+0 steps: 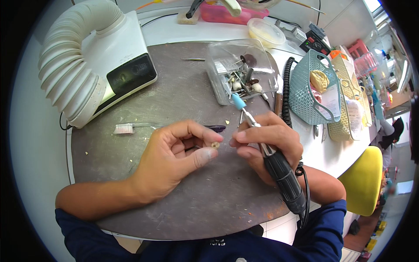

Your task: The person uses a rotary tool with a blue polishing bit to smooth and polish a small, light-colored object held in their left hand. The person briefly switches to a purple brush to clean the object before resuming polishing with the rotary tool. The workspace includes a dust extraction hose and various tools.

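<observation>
My left hand (176,157) pinches a small, pale, tooth-like piece (215,145) between thumb and index finger, above the middle of the grey work mat (131,161). Its exact kind is too small to make out. In my right hand (273,142) is a black and silver rotary handpiece (283,177), gripped like a pen, with a light blue pointed polishing tip (238,101) aimed up and away from me. Tip and piece are apart. Behind my left hand lies a clear-handled toothbrush (124,128) with white bristles, its handle partly hidden.
A clear plastic box (218,87) of rotary bits stands just beyond the blue tip. White ribbed hose (65,74) and its box-shaped unit (131,48) fill the far left. At right are a blue-green basket (301,87), a coiled black cord (286,87) and a yellow chair (364,183).
</observation>
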`<move>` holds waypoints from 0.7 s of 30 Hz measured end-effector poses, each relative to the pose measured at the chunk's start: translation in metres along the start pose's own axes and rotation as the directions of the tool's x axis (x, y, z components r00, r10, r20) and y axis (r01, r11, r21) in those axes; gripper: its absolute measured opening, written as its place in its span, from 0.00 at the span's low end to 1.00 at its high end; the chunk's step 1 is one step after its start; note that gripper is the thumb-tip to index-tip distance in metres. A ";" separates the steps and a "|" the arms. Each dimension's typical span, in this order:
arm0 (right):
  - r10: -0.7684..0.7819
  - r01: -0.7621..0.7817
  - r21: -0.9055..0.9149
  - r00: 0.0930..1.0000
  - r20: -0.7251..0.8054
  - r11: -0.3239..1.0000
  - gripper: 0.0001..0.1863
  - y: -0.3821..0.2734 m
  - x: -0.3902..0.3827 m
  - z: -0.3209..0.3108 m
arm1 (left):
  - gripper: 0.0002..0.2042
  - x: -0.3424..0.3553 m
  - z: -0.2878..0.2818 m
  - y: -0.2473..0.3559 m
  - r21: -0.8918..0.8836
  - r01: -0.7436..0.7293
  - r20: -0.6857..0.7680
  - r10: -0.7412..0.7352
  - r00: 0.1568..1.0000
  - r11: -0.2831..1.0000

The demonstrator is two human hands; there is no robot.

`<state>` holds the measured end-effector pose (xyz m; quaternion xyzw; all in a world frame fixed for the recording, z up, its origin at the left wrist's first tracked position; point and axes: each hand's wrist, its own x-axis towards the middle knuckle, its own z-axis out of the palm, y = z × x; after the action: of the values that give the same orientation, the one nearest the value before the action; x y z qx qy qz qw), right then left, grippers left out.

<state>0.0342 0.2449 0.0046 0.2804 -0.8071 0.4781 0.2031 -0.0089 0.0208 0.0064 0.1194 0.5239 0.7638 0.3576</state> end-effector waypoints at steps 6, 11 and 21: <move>0.024 -0.023 0.021 1.000 -0.015 1.000 0.18 -0.001 0.005 0.009 | 0.08 -0.002 0.005 -0.005 0.126 -0.109 0.045 0.104 0.994 0.986; 0.033 -0.033 0.017 0.999 0.017 0.999 0.18 -0.003 0.004 0.008 | 0.08 -0.004 0.005 -0.004 0.042 -0.070 0.016 0.070 0.997 0.997; 0.023 -0.023 0.006 0.998 0.053 1.000 0.20 -0.004 0.006 0.006 | 0.06 -0.002 -0.001 -0.007 0.004 -0.038 0.059 0.037 0.998 0.999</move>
<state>0.0322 0.2365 0.0085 0.2843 -0.8139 0.4755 0.1751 -0.0055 0.0201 -0.0003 0.1526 0.5129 0.7651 0.3582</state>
